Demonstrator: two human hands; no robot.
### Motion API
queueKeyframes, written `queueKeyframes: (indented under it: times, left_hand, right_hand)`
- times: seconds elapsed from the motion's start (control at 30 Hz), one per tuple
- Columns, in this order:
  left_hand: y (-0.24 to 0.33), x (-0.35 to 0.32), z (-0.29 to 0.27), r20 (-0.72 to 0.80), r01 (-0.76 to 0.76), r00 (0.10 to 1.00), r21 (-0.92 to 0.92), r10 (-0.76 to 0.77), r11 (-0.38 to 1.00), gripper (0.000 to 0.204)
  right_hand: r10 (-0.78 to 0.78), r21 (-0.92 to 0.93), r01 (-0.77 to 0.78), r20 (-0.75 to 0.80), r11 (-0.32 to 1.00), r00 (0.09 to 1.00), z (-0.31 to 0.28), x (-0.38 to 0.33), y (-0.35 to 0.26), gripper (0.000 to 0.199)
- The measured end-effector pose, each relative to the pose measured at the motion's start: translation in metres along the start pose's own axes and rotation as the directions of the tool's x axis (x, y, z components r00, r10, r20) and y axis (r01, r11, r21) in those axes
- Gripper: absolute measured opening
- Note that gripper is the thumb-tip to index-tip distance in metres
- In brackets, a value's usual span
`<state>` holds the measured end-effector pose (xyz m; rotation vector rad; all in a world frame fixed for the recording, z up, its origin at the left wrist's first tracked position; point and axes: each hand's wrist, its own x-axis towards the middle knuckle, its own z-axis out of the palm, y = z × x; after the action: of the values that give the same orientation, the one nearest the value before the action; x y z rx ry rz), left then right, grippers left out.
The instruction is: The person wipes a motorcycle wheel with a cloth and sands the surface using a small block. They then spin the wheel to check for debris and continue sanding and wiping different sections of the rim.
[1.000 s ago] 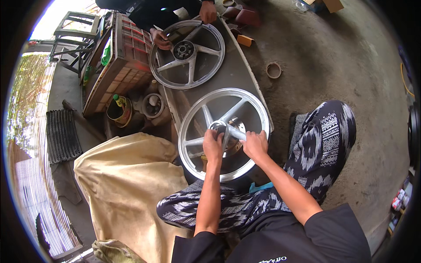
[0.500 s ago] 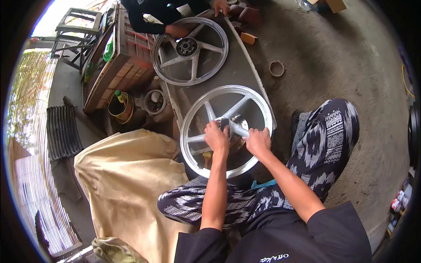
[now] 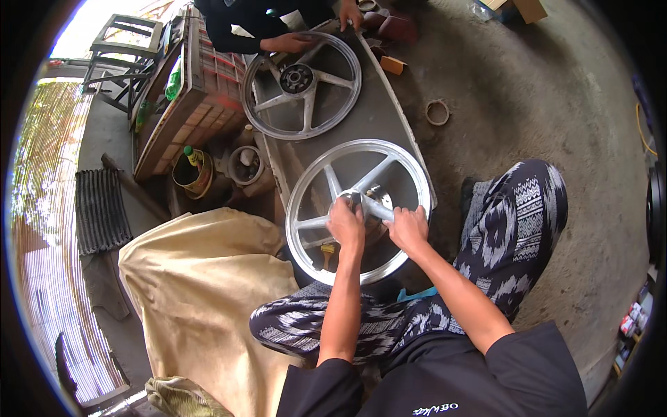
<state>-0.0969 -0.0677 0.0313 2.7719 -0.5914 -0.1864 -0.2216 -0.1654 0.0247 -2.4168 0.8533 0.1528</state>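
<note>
A silver five-spoke motorcycle wheel rim [image 3: 375, 172] lies in front of my lap, its far part over a long board. My left hand [image 3: 346, 221] is closed beside the hub, fingers around a small dark piece [image 3: 356, 199] that I cannot identify. My right hand [image 3: 408, 228] is closed around the spoke at the near right, close to the outer ring. Through the gap left of my left wrist a yellow-headed brush [image 3: 327, 251] shows. A shiny metal part is partly visible beneath the hub.
Across the board [image 3: 375, 90], another person's hand [image 3: 287, 43] rests on a second, duller wheel rim [image 3: 306, 111]. Left stand a bucket [image 3: 192, 182] with a green-capped bottle, a pale pot [image 3: 245, 165] and a wooden crate [image 3: 208, 104]. Tan cloth [image 3: 208, 278] drapes beside my knee; a ring [image 3: 438, 112] lies right.
My left hand has shifted slightly down by the hub; my right hand stays on its spoke. The other person's hand has moved from among the spokes up to the far wheel's outer ring.
</note>
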Motion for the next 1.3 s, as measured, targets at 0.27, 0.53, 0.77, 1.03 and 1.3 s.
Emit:
queueKeyframes:
  times: [0.27, 0.53, 0.77, 1.03, 1.3]
  left_hand:
    - [-0.004, 0.012, 0.006, -0.099, -0.005, 0.995, 0.02, 0.007, 1.0, 0.034]
    - [0.0, 0.013, -0.003, -0.091, 0.055, 0.994, 0.027, -0.053, 0.998, 0.044]
    - [0.0, -0.006, -0.003, -0.1, 0.086, 0.992, 0.06, -0.08, 0.994, 0.05]
    - [-0.003, 0.004, 0.008, -0.089, 0.144, 0.987, 0.089, -0.136, 0.986, 0.059]
    - [-0.025, 0.0, -0.017, -0.091, 0.102, 0.991, 0.052, -0.097, 0.993, 0.08]
  right_hand:
    - [-0.025, 0.027, 0.026, -0.044, 0.999, 0.999, 0.005, -0.002, -0.008, 0.033]
    - [-0.018, 0.003, 0.018, -0.038, 1.0, 0.999, 0.006, 0.001, -0.004, 0.034]
    - [0.002, 0.008, -0.002, 0.0, 1.0, 1.0, 0.005, 0.0, -0.001, 0.032]
    - [-0.029, 0.021, 0.03, -0.021, 0.999, 0.999, 0.01, -0.001, -0.003, 0.033]
    - [-0.029, -0.005, 0.028, -0.047, 1.0, 0.998, 0.011, 0.001, -0.003, 0.034]
